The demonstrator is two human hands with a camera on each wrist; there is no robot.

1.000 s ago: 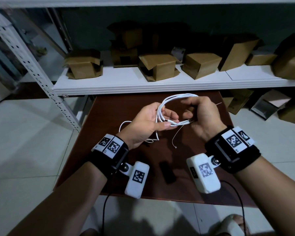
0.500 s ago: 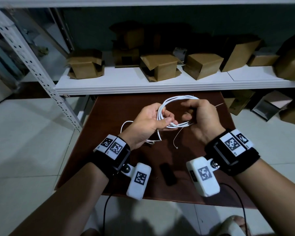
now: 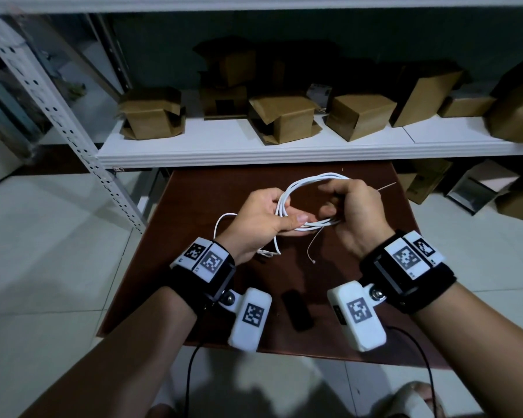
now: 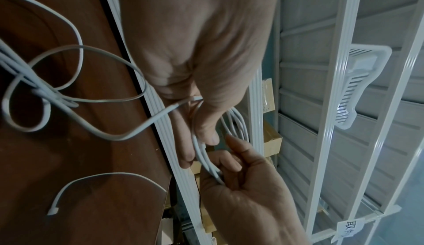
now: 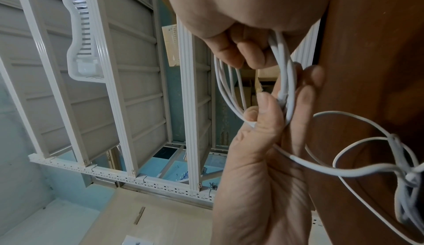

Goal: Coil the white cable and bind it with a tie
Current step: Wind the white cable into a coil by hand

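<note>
The white cable (image 3: 310,180) is gathered into a loop of several turns held above the brown table (image 3: 169,267). My left hand (image 3: 293,215) pinches the loop's near side between thumb and fingers; the thumb (image 4: 207,131) lies on the strands. My right hand (image 3: 335,203) is curled round the same bundle (image 5: 284,71) just to the right. A thin white tie (image 3: 313,248) dangles under the bundle between the hands, and a thin end (image 3: 387,186) pokes out past the right hand. The cable's loose tail (image 3: 224,220) hangs left of my left wrist and trails onto the table (image 4: 75,93).
A small black object (image 3: 296,309) lies on the table near its front edge. A white shelf (image 3: 254,149) with several cardboard boxes (image 3: 284,119) overhangs the table's far edge. A perforated metal upright (image 3: 73,122) stands at the left. More boxes (image 3: 480,188) sit on the floor to the right.
Both hands keep their hold on the coil and stay in nearly the same place. The right hand has edged slightly toward the left hand.
</note>
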